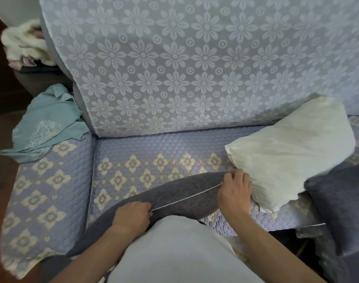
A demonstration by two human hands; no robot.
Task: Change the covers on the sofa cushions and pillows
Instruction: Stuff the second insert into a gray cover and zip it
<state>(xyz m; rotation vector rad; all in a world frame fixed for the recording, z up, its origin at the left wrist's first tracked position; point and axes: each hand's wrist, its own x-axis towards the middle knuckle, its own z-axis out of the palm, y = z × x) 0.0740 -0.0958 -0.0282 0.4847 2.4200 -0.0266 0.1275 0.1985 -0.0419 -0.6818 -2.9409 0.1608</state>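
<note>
Quilted blue sofa seat (154, 152) up front, and across it lies the grey cushion cover (174, 193), left hand (131, 217) and right hand (233, 193) each pinching its pale zipper line (184, 199), bare white pillow (291, 152) just beside the right hand.

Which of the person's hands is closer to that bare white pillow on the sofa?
The right hand. It sits right beside the bare white pillow, pinching the grey cover at its seam. The left hand grips the same seam farther left, well away.
</note>
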